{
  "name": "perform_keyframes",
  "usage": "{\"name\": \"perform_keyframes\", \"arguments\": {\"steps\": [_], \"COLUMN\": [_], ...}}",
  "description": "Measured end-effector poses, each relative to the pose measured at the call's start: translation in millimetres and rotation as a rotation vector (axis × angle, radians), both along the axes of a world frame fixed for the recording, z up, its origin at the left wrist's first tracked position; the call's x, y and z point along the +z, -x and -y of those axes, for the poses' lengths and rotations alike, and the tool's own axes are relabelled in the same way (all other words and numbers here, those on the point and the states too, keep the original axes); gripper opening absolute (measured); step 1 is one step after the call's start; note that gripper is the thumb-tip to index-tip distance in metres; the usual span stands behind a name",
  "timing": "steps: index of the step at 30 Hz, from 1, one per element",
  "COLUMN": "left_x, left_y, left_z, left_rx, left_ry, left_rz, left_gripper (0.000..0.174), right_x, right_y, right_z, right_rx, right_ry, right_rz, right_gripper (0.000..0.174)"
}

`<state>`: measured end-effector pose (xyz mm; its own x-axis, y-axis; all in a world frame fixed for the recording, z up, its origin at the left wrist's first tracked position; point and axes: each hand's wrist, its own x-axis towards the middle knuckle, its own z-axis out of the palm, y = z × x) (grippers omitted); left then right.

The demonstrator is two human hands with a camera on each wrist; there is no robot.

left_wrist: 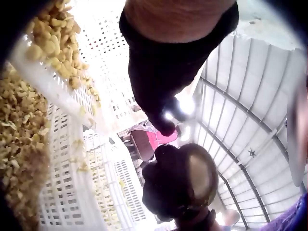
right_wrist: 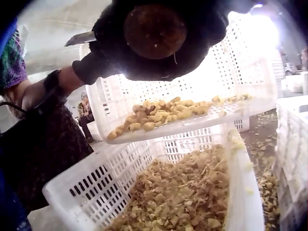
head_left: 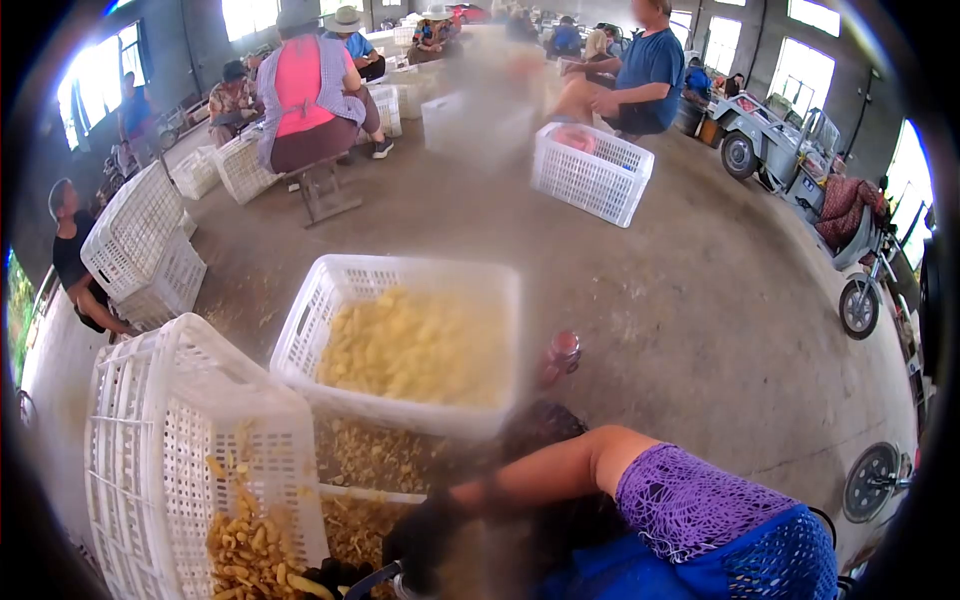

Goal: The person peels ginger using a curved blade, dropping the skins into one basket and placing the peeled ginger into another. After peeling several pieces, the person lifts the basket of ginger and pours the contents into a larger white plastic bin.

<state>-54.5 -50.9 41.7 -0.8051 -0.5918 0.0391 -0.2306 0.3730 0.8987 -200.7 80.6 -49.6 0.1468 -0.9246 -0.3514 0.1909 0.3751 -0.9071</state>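
In the head view my right hand (head_left: 430, 540), in a dark glove, reaches left over a bin at the bottom. Its fingers are curled in the left wrist view, where a round brown patch shows on the glove. A short knife blade (right_wrist: 81, 38) juts from the dark glove in the right wrist view. My left hand (left_wrist: 161, 77), also dark-gloved, comes down from the top of its wrist view; what its fingers hold is hidden. Yellow knobbly roots (head_left: 250, 555) lie in a tilted white crate (head_left: 140, 430) beside the hands. Below is a crate (right_wrist: 79, 197) of trimmings (right_wrist: 178, 187).
Ahead stands a white crate (head_left: 300, 325) of paler yellow pieces (head_left: 400, 345). Scraps (head_left: 375, 455) litter the floor before it. A red jar-like object (head_left: 563, 350) stands to its right. Several people sit among crates farther off; a motorcycle (head_left: 860, 300) is parked at right.
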Motion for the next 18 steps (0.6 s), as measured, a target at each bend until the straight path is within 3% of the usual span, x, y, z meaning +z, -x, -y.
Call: {"name": "perform_keyframes", "arguments": {"steps": [1,2,4,7,8,10,11,13,14,16,17,18], "left_x": [-2.5,-6.8,-22.7,-37.4,-36.2,-17.2,-6.3,20.5,11.5,-17.6,-31.1,-41.5], "left_y": [-2.4,-3.1,-2.0,3.0,0.6,-3.3,-1.4,11.1,6.4,0.0,5.5,16.8], "left_z": [-0.2,0.4,3.2,6.4,9.9,13.1,10.6,-1.6,5.1,21.8,25.3,25.1], "left_rx": [-0.117,-0.12,-0.089,-0.037,-0.037,-0.043,-0.044,-0.078,-0.079,-0.023,-0.018,-0.075], "left_ry": [0.586,0.584,0.34,-0.032,-0.032,0.769,0.769,0.543,0.546,-0.516,-0.517,-0.348], "left_rz": [0.103,0.1,-0.04,-0.237,-0.235,0.32,0.32,0.679,0.681,0.098,0.101,0.004], "left_gripper": [0.018,0.018,0.028,0.046,0.046,0.052,0.052,0.055,0.055,0.059,0.059,0.051], "right_x": [-2.3,-4.9,9.3,-0.2,-3.3,0.6,3.0,13.1,18.1,29.9,29.7,27.7], "right_y": [-1.5,-0.6,0.9,2.9,3.9,8.5,10.0,12.9,13.8,14.8,16.5,19.5], "right_z": [-0.1,-0.9,-3.3,-1.8,-0.1,0.2,-1.5,-5.0,-4.8,-5.8,-4.5,-0.3], "right_rx": [-0.028,-0.032,0.037,-0.004,-0.004,0.01,0.009,-0.09,-0.091,-0.286,-0.282,-0.318], "right_ry": [0.045,0.043,0.078,0.145,0.146,0.014,0.014,0.049,0.05,0.053,0.052,0.071], "right_rz": [0.072,0.07,-0.027,0.022,0.023,0.045,0.044,0.045,0.047,-0.127,-0.123,-0.061], "right_gripper": [0.019,0.019,0.019,0.018,0.018,0.011,0.011,0.011,0.011,0.014,0.014,0.015]}}
